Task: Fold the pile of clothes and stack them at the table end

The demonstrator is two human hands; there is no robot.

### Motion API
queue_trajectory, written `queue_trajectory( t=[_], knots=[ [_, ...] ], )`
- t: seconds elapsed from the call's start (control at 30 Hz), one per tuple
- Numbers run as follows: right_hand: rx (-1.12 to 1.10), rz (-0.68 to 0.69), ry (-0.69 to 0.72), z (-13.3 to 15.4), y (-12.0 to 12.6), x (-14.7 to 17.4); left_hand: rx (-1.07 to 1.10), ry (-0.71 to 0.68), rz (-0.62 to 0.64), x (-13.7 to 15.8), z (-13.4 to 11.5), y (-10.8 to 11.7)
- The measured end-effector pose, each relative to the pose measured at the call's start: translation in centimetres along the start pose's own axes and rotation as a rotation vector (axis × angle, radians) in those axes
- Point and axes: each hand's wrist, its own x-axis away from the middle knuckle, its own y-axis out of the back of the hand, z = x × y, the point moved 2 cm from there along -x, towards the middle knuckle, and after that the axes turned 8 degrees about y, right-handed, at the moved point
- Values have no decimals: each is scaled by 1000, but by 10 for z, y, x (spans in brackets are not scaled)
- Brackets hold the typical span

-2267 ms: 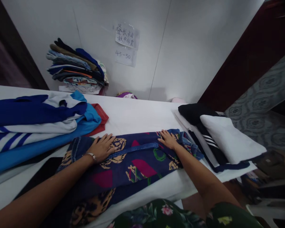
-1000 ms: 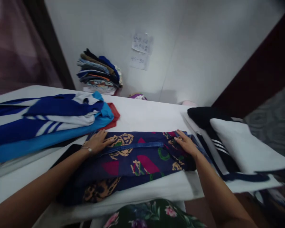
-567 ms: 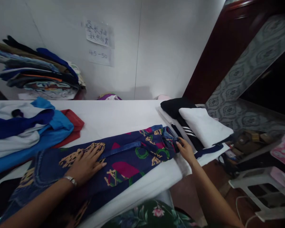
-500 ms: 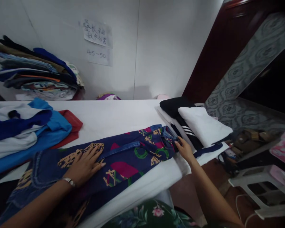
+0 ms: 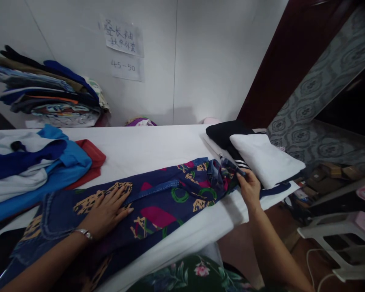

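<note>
Along the near side of the white bench (image 5: 146, 146) lies the long patterned garment (image 5: 158, 198), dark blue with denim trim. Beyond its left part is a heap of clothes (image 5: 63, 160); beyond its right end, a white folded piece (image 5: 263, 158). My left grip (image 5: 108, 211) presses flat on the garment, fingers slightly spread; my right grip (image 5: 250, 187) pinches its right end. Behind my left grip sits a bracelet (image 5: 84, 232).

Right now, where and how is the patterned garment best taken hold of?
Probably by the bunched right end of the patterned garment, coming from the right: the right hand pinches its edge there, seemingly raised, while the left hand rests on a flatter part.
</note>
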Motion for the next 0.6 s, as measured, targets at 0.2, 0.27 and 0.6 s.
queue_trajectory(
  t=[0.2,0.27,0.6],
  knots=[
    [-118,-201,324,86,1,2,70,58,67,-6,-13,20],
    [-192,-173,394,106,-6,4,161,34,25,-7,-29,35],
    [-409,553,815,178,-66,45,1184,-34,169,28,-150,88]
  ],
)
